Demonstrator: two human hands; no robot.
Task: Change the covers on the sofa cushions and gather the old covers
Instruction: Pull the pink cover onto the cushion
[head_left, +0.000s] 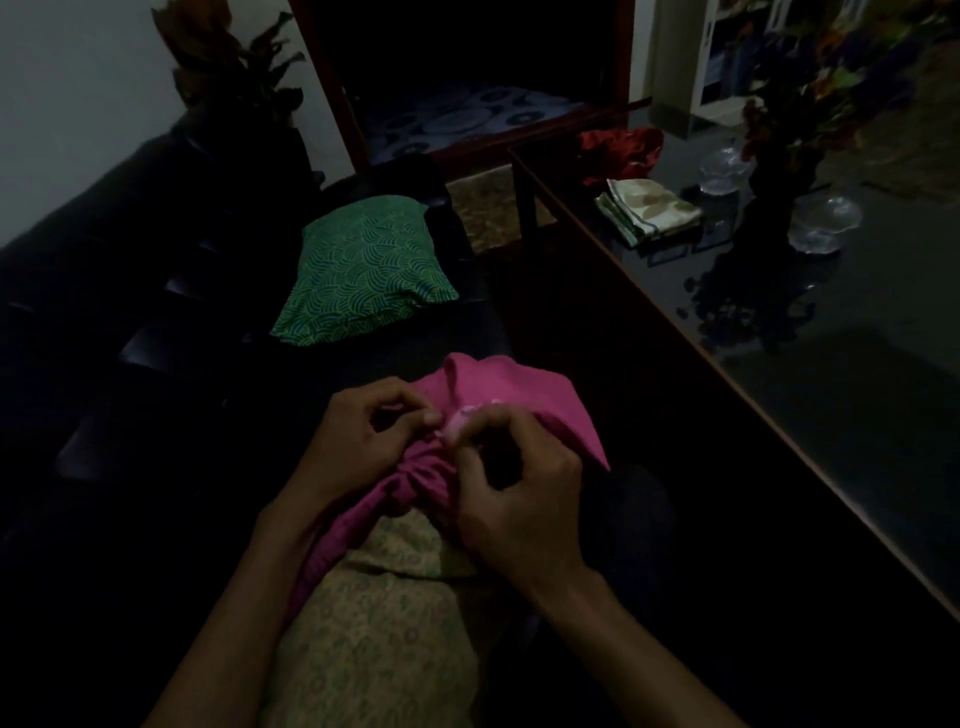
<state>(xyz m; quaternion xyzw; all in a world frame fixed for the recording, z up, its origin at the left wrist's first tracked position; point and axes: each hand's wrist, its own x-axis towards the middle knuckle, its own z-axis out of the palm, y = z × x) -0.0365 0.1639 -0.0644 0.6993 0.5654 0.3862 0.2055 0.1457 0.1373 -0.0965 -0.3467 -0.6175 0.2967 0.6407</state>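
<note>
Both hands, left hand (358, 441) and right hand (514, 499), pinch the pink cover (519, 395) between them.

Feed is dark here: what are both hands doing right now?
Left hand: pinching the pink cover.
Right hand: pinching the same cover at its bunched edge.
</note>
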